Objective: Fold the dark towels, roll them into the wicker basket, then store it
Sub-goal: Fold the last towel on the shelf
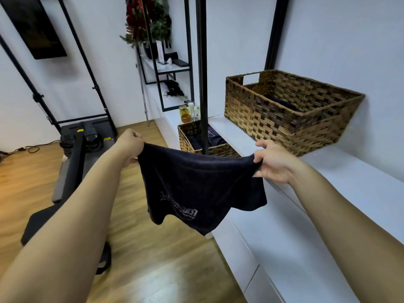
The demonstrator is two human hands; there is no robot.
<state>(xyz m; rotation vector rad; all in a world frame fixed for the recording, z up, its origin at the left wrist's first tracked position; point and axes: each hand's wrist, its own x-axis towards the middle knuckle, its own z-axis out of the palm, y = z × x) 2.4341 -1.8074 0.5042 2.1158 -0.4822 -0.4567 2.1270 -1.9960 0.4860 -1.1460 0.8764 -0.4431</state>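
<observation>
A dark navy towel (196, 186) with a pale printed logo hangs in the air in front of me, stretched by its top edge. My left hand (131, 145) pinches the top left corner and my right hand (273, 160) grips the top right corner. A large wicker basket (284, 130) sits on the white ledge (360, 193) at the right, with something dark lying inside it. A smaller wicker basket (190, 136) stands lower down behind the towel, with dark towels in it.
A black vertical pole (202, 73) rises between the two baskets. Glass jars (185, 112) stand behind the small basket. A black treadmill (72, 154) lies on the wooden floor at the left. White drawers (251, 259) run under the ledge.
</observation>
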